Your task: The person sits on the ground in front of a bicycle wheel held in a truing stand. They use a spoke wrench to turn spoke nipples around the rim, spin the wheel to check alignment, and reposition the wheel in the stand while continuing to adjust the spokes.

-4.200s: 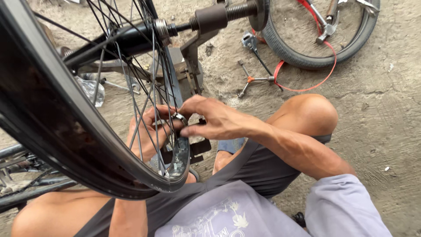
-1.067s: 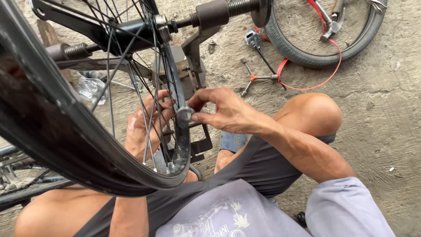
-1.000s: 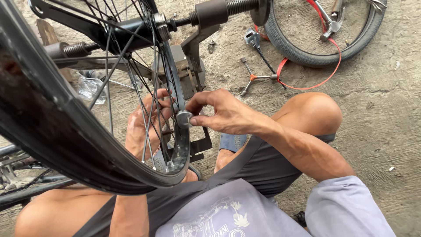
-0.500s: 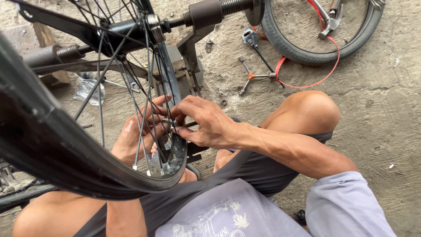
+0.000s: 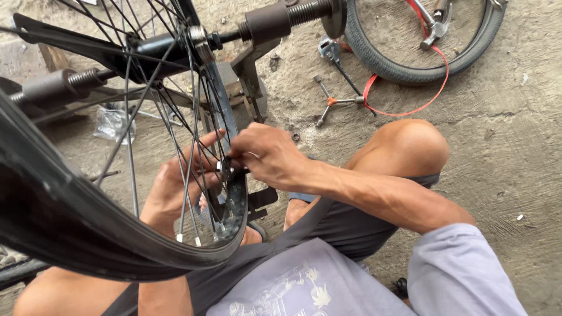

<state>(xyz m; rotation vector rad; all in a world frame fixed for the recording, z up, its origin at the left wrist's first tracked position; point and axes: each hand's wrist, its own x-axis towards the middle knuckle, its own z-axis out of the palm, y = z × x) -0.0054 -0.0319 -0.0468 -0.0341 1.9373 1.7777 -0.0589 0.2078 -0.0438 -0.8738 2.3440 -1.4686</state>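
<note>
Risk: the small metal spoke tool [image 5: 224,168] may slip off its spoke and round the fitting if the pinch loosens or the bicycle wheel [image 5: 146,193] turns on its truing stand [image 5: 257,35]. Right hand [image 5: 266,155]: fingers closed, pinching the tool at the rim. Left hand [image 5: 175,184]: open, fingers spread behind the spokes, touching them.

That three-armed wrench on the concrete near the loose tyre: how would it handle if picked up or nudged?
The three-armed wrench looks like solid metal, so probably stiff and heavy for its size. It lies flat with arms spread on rough concrete floor, so a nudge would likely make it scrape or pivot, not roll. Its thin arms should offer an easy grip.
</note>
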